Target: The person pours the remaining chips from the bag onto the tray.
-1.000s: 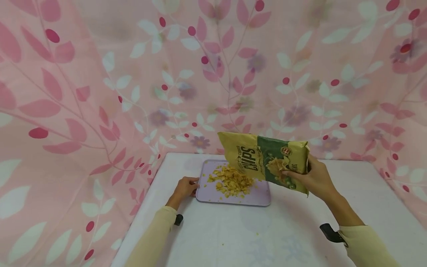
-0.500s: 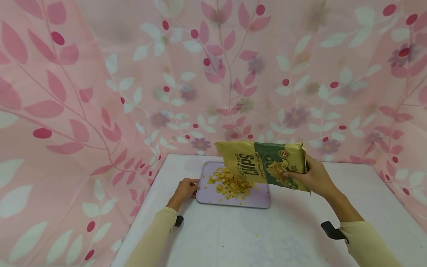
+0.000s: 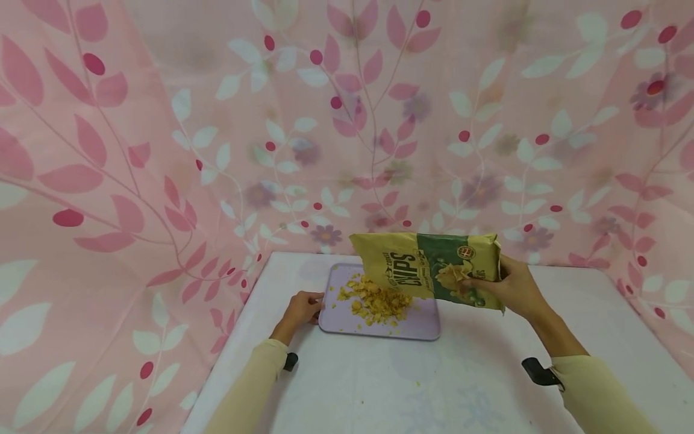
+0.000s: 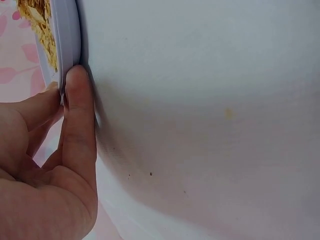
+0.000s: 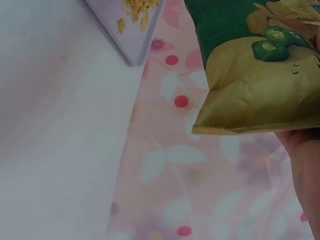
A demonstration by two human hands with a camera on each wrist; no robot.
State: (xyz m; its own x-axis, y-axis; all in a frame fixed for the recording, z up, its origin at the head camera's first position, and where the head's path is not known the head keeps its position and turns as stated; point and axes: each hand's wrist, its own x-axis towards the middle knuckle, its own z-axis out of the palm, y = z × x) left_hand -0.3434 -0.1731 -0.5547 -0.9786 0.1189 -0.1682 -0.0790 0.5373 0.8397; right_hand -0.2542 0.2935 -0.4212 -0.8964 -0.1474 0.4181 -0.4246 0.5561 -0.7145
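Observation:
My right hand (image 3: 517, 289) grips the bottom end of a yellow and green chip bag (image 3: 434, 268), thumb on its printed front. The bag lies tilted in the air with its far end over a lilac tray (image 3: 425, 325). On that tray is a loose heap of broken yellow chips (image 3: 374, 304), partly hidden behind the bag. At the tray's left edge, my left hand (image 3: 300, 310) pinches the rim; the left wrist view shows its fingertips (image 4: 77, 80) against the tray's side (image 4: 71, 35). In the right wrist view, the sealed end of the bag (image 5: 260, 100) hides most of the right hand.
A white-covered table (image 3: 379, 386) carries the tray, and a few small crumbs (image 3: 418, 384) dot its surface in front. Behind and at both sides hangs a pink floral cloth (image 3: 347, 120). Black straps (image 3: 539, 371) show at both wrists.
Compared with a second ago, the right hand has lowered the bag a little toward the tray. The left hand keeps its place at the tray's edge. The head view has shifted slightly.

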